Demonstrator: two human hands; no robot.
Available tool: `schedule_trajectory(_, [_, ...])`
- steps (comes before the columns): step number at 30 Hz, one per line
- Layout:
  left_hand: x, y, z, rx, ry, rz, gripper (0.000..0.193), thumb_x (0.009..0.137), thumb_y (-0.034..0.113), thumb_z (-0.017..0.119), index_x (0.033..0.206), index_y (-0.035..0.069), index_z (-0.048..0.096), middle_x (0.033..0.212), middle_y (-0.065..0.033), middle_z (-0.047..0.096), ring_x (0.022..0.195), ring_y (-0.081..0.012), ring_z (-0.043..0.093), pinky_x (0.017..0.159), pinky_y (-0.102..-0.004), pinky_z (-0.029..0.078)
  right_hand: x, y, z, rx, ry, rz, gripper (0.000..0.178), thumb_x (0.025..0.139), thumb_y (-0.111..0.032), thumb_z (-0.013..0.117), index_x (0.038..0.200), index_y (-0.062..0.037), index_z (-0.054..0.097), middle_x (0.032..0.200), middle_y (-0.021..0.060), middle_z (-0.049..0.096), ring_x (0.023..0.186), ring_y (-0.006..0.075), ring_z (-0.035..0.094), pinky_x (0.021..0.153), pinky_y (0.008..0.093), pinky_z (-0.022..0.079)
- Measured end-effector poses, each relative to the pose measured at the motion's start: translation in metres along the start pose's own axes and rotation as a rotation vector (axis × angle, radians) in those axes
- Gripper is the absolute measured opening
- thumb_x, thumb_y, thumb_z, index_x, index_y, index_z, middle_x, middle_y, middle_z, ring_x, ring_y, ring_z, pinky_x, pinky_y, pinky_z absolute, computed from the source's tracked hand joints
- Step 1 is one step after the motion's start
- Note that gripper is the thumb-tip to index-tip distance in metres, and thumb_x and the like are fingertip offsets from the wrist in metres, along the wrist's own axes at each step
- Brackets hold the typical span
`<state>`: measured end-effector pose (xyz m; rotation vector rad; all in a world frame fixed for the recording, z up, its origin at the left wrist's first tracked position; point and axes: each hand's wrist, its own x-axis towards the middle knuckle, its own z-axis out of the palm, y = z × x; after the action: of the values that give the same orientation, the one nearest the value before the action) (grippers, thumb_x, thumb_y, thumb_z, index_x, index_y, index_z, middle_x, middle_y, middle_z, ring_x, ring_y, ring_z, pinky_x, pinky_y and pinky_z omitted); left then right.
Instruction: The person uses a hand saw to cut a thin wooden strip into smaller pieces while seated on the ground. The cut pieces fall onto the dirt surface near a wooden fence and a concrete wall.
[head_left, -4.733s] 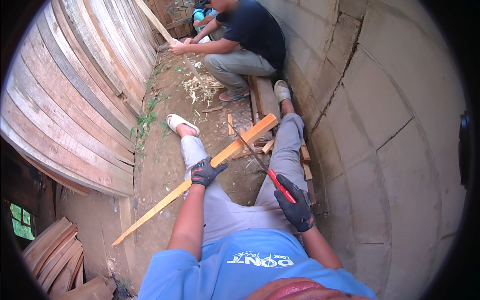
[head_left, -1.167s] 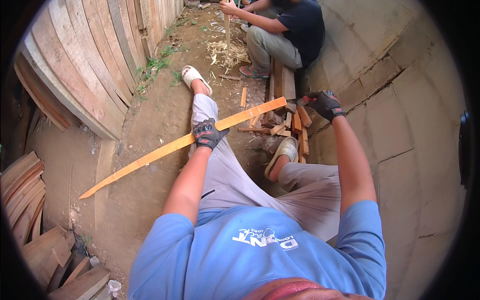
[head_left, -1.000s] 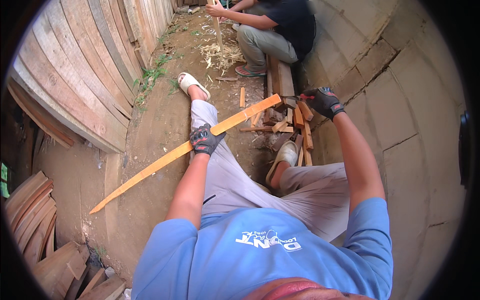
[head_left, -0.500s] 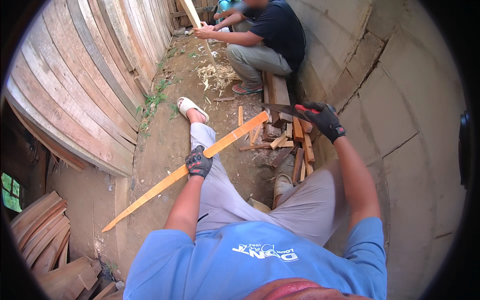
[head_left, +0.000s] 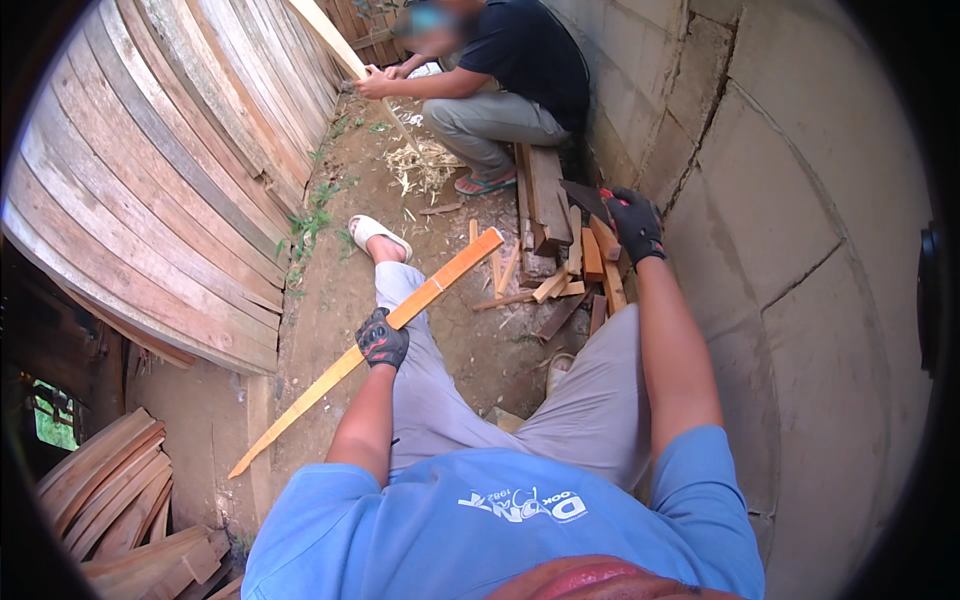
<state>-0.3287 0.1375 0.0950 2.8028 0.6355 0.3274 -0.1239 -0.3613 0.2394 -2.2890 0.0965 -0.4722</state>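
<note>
My gloved left hand (head_left: 382, 338) is closed around a long wooden strip (head_left: 325, 395) near its middle. The strip slants across my left leg, tapering to a point at the lower left. Its squared far end reaches up between my legs, with a pale line across the wood a little below that end. My gloved right hand (head_left: 635, 226) grips the red and black handle of what looks like a handsaw; its dark blade (head_left: 588, 199) points up and left over the wood pile, apart from the strip.
Offcuts (head_left: 592, 258) and a thick beam (head_left: 547, 195) lie along the block wall (head_left: 800, 190) at right. A co-worker (head_left: 510, 85) squats ahead, holding a long pale board (head_left: 330, 38) above wood shavings (head_left: 420, 168). Plank wall (head_left: 170, 170) at left; stacked boards (head_left: 105, 480) lower left.
My left hand and the strip have shifted slightly left. My right hand has moved left and a little up, the blade tilting more upward. My right knee has come inward.
</note>
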Motion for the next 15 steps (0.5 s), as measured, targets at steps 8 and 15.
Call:
schedule_trajectory(8, [-0.003, 0.019, 0.0, 0.011, 0.014, -0.054, 0.056, 0.082, 0.023, 0.074, 0.135, 0.007, 0.065, 0.119, -0.0226, 0.074, 0.117, -0.0409, 0.07, 0.105, -0.0504, 0.051, 0.031, 0.043, 0.009, 0.002, 0.047, 0.043, 0.049, 0.087, -0.043, 0.072, 0.121, -0.0095, 0.08, 0.119, 0.0191, 0.078, 0.114, 0.0382, 0.073, 0.102, 0.046, 0.055])
schedule_trajectory(15, [0.002, 0.032, 0.008, 0.036, -0.057, -0.016, 0.049, 0.085, 0.02, 0.069, 0.132, 0.009, 0.064, 0.121, -0.0219, 0.072, 0.116, -0.042, 0.069, 0.104, -0.0532, 0.05, 0.049, 0.047, 0.012, 0.098, 0.054, 0.059, 0.046, 0.088, -0.047, 0.07, 0.119, -0.0139, 0.081, 0.118, 0.0187, 0.078, 0.114, 0.0396, 0.072, 0.101, 0.0465, 0.054])
